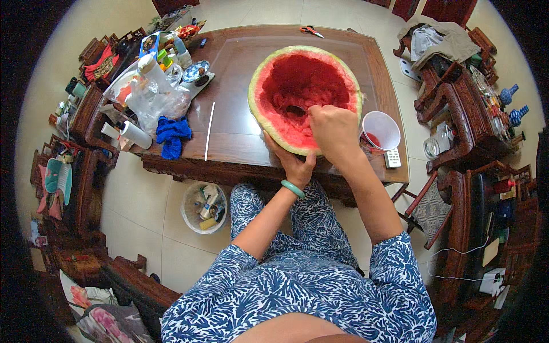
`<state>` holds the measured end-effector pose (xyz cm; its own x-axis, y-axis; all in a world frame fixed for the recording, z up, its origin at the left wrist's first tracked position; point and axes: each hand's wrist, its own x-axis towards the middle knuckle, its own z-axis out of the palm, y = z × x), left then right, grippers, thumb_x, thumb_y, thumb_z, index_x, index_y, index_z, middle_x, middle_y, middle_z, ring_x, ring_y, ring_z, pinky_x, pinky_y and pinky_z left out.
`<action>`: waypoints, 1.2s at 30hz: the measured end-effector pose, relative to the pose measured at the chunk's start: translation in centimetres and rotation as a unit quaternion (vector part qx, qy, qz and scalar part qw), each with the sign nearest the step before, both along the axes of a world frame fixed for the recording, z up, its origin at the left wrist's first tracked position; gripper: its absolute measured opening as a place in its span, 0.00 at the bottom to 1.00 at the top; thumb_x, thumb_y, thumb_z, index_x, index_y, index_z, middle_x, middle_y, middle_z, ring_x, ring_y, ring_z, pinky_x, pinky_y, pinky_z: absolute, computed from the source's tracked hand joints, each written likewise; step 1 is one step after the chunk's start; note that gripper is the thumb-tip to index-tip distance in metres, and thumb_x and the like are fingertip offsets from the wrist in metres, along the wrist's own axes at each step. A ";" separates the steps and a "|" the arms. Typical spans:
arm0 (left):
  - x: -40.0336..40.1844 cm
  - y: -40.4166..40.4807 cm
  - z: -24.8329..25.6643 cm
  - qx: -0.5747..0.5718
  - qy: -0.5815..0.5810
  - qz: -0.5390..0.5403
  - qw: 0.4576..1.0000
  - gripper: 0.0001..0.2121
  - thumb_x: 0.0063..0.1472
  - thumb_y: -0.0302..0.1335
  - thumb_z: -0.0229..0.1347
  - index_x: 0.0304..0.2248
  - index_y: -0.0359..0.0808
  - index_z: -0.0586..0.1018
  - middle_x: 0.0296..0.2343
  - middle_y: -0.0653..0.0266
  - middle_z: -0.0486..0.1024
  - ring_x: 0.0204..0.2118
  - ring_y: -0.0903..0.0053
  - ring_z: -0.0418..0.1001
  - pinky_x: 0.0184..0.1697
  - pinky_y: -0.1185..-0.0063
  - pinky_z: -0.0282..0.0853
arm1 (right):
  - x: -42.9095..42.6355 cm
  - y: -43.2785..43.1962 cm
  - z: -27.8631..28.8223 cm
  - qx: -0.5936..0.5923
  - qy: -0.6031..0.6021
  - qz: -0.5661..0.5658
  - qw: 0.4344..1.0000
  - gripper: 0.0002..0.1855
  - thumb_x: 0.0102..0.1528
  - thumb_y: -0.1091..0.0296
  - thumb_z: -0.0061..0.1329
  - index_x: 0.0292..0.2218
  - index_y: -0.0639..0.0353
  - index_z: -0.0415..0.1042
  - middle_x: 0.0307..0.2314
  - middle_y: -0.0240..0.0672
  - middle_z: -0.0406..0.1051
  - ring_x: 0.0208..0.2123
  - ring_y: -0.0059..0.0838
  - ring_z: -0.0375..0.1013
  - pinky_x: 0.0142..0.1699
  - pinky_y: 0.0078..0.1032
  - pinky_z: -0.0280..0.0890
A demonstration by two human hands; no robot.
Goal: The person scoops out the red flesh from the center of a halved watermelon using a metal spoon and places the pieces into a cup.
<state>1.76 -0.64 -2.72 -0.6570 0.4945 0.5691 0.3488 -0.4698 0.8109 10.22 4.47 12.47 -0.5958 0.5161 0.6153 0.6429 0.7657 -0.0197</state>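
Observation:
A hollowed half watermelon (270,124) with ragged red flesh rests on the table, its cut side up. My left hand (296,165), below a green bangle, braces the rind at the near edge, fingers along the left and thumb toward the right. Inside the rim, my right hand (334,130) is clenched around what looks like a metal spoon (295,110). The spoon's bowl touches the flesh; its handle is mostly hidden by my fist. Just right of the melon stands a white plastic tub (384,128) with some red melon or juice in it.
The dark wooden table (231,55) carries scissors (312,31), a white remote control (392,158), a white strip (209,130) and a blue cloth (173,136). Bags and bottles crowd its left end. On the floor are a waste bin (204,208) and a folding stool (431,210).

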 end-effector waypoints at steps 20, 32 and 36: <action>-0.6 -0.7 0.5 -0.018 0.015 -0.004 1.000 0.59 0.43 0.51 0.60 0.63 0.31 0.35 0.62 0.43 0.37 0.66 0.53 0.35 0.66 0.61 0.33 | 2.8 -0.5 5.0 0.000 -0.019 0.040 0.999 0.03 0.46 0.72 0.48 0.24 0.58 0.73 0.18 0.39 0.73 0.25 0.36 0.77 0.29 0.32 0.71; 0.0 0.5 0.3 0.015 -0.013 -0.017 1.000 0.60 0.43 0.53 0.60 0.64 0.32 0.34 0.63 0.44 0.36 0.66 0.54 0.36 0.67 0.62 0.33 | 3.3 1.4 4.5 -0.011 -0.171 0.119 0.978 0.05 0.50 0.71 0.46 0.23 0.59 0.70 0.20 0.41 0.72 0.26 0.43 0.75 0.32 0.37 0.68; -0.5 0.2 0.1 -0.006 0.003 0.005 1.000 0.59 0.44 0.53 0.59 0.64 0.31 0.35 0.63 0.43 0.36 0.66 0.54 0.37 0.67 0.62 0.34 | 3.6 2.0 5.4 -0.011 -0.137 0.119 0.983 0.04 0.49 0.70 0.50 0.25 0.59 0.74 0.20 0.41 0.72 0.26 0.41 0.75 0.32 0.36 0.68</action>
